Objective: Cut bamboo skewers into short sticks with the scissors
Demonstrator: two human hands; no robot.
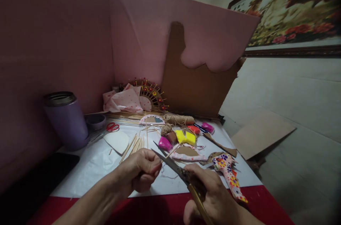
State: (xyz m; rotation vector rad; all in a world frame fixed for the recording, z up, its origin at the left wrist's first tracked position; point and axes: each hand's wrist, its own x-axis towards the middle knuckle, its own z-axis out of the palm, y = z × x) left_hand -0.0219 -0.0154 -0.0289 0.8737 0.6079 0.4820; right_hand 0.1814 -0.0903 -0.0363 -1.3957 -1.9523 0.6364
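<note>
My right hand (213,186) is wrapped round the brass-coloured handles of a pair of scissors (174,166). Their dark blades point up and left, slightly apart, beside the fingertips of my left hand (145,170). That hand is closed in a pinch on a thin wooden stick (173,150), which slants up to the right across the blades. Just beyond lies a cloth-edged cardboard piece (186,152). Several loose bamboo sticks (135,145) lie on the white sheet, left of the hands. A flower-patterned, cloth-covered piece (229,173) rests to the right.
A purple tumbler (66,122) and a bowl (96,121) stand left. Red-handled scissors (113,126) lie near a white oval piece (117,141). Yellow clay packs (185,137), a twine roll (178,119) and a decorated half-round fan (156,95) sit behind. Cardboard (197,90) leans at the back.
</note>
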